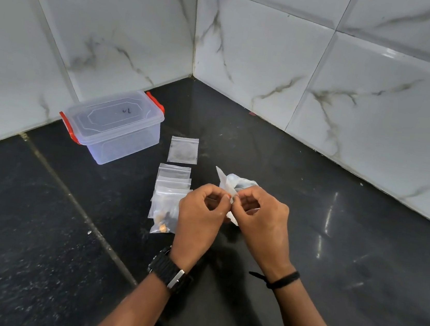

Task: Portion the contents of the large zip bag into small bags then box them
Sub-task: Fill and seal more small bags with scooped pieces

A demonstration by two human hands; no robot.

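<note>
Both hands pinching the big zip bag, lidded box off to the side

Left hand [200,209] and right hand [261,214] pinch the crumpled large zip bag [235,183] above the bench [37,235], right of the small bags [169,198]; front ones hold brownish bits. Clear box [115,126] behind-left of them, lid scribble unreadable.

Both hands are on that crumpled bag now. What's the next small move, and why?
Probably pull the bag's mouth apart. The left hand and right hand pinch it at one spot, held above the counter. The small bags lie stacked at left, and the box has its lid on, so boxing comes later.
</note>
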